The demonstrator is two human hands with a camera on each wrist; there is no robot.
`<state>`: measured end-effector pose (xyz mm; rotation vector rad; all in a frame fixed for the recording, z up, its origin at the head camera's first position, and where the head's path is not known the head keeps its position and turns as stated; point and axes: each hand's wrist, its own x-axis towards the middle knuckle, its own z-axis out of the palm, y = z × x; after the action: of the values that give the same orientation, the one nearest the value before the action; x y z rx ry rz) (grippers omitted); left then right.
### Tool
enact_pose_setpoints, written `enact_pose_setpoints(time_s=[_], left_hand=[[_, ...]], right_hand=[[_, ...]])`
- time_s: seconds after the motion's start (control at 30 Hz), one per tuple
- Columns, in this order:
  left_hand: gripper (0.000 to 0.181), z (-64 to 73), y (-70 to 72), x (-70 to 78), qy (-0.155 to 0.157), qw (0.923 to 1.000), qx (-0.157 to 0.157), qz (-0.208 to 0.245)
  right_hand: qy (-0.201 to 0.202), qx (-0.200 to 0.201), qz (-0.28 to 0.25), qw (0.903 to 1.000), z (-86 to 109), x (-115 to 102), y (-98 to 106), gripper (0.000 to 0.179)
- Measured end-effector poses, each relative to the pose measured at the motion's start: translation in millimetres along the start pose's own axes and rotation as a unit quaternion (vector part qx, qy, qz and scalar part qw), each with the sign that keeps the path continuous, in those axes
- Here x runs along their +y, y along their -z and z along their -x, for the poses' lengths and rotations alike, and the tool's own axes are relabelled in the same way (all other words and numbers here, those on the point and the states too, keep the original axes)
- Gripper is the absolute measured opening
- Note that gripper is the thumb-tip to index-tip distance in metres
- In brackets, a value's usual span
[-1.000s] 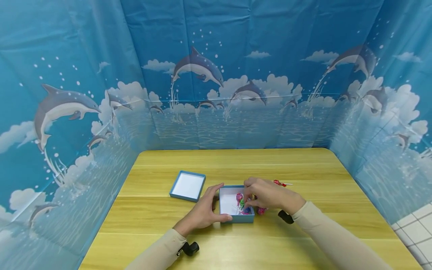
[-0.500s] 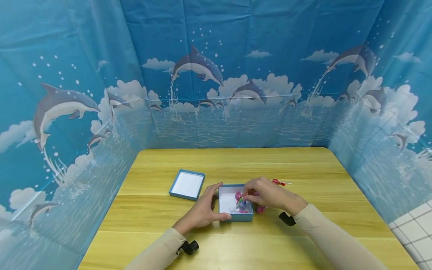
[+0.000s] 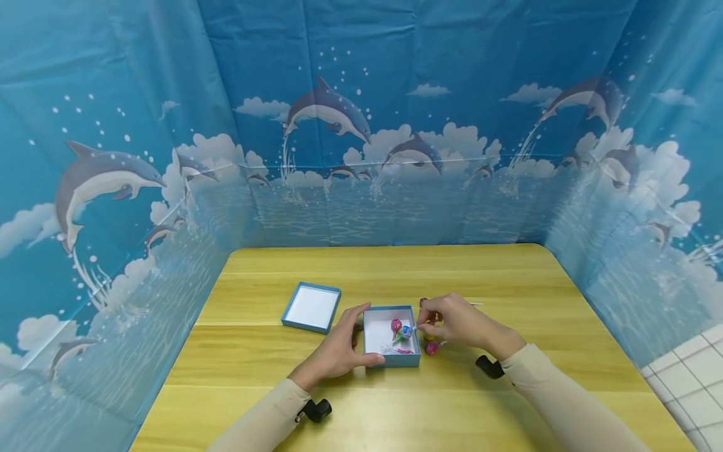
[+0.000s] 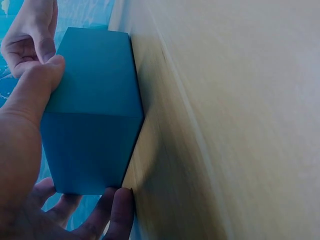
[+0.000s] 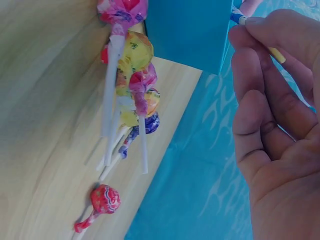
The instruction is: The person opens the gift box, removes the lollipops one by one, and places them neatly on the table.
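Note:
A blue open box [image 3: 391, 361] with a white inside stands on the table. My left hand [image 3: 339, 348] grips it from the left, thumb on the near wall and fingers at the far side; the left wrist view shows the box [image 4: 92, 150] between thumb and fingers. My right hand [image 3: 457, 323] pinches the stick of a blue-wrapped lollipop [image 3: 405, 333], its head over the box. In the right wrist view the stick [image 5: 277, 55] pokes out past the thumb. Inside the box lie a pink lollipop [image 3: 396, 326] and other wrapped sweets, partly covered.
The box lid [image 3: 310, 306] lies white inside up, left of the box. Right of the box is a loose row of several lollipops, among them a yellow one [image 5: 136, 50] and a red one [image 5: 105, 199]. A dolphin-print curtain [image 3: 361, 207] borders the table [image 3: 271, 383].
My right hand has drawn back slightly to the right from over the box, and the blue lollipop and its stick now show. My left hand keeps its hold on the box.

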<state>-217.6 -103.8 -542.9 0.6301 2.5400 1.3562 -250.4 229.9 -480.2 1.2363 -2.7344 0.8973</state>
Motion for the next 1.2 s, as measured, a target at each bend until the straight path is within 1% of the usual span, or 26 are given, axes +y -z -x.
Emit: enact_pose_setpoints(time_s=[0.17, 0.33, 0.57, 0.7, 0.87, 1.03, 1.2], left_hand=[[0.120, -0.7, 0.2, 0.9, -0.002, 0.9999, 0.003, -0.011], [0.120, -0.8, -2.6, -0.4, -0.001, 0.9999, -0.001, -0.012], [0.121, -2.0, -3.0, -0.6, -0.002, 0.9998, -0.001, -0.019], [0.121, -2.4, -0.9, -1.2, -0.001, 0.9999, 0.005, -0.015], [0.121, -3.9, -1.3, -1.1, 0.001, 0.9999, 0.005, -0.012], [0.121, -2.9, -1.9, -2.3, 0.005, 0.9999, 0.003, -0.015], [0.120, -2.3, 0.3, -0.9, 0.005, 0.9998, 0.003, -0.018]], right_hand=[[-0.007, -0.003, 0.018, 0.9998, 4.0, -0.9, 3.2, 0.016], [-0.019, -0.001, 0.054, 0.9984, 9.7, 2.1, 0.9, 0.019], [0.010, 0.017, 0.124, 0.9921, 9.9, 4.4, -3.7, 0.025], [0.027, 0.026, 0.141, 0.9893, 6.4, 4.3, -5.7, 0.022], [0.022, 0.021, 0.144, 0.9891, 6.6, 5.3, -5.4, 0.020], [0.023, 0.018, 0.117, 0.9927, 7.7, 6.7, -4.2, 0.018], [0.024, 0.040, 0.094, 0.9944, 10.7, 7.9, 2.0, 0.016]])
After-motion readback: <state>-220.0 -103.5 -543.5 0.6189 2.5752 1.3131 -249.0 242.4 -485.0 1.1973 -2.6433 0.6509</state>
